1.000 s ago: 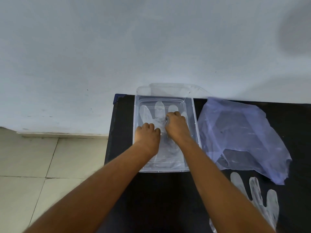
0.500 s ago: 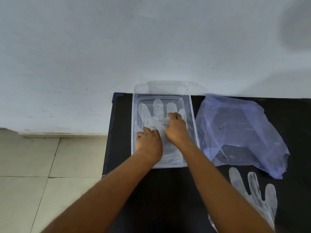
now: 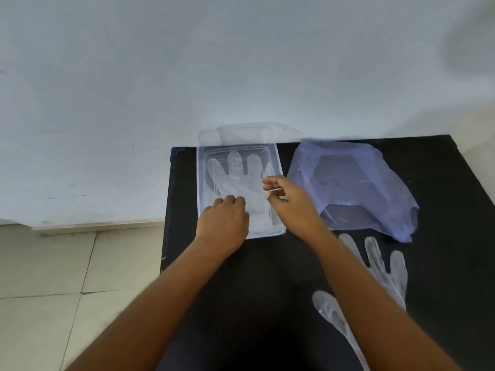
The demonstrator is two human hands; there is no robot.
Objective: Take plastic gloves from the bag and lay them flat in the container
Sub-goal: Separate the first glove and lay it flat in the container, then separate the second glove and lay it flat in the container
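Flattening is the job here. My advice would be to keep the left hand (image 3: 223, 223) pressing the cuff end while any creases get stroked outward toward the tips — thin film like this lifts again easily. The glove (image 3: 238, 180) lies spread in the container (image 3: 200, 183), tips toward the wall. The left fingers (image 3: 230, 202) are curled, knuckles down on its cuff end. The right hand (image 3: 290, 203) hovers over the right rim, fingers loosely bent, holding nothing I can see. Another glove (image 3: 385, 266) waits on the worktop (image 3: 267, 290) below the bag (image 3: 348, 183).
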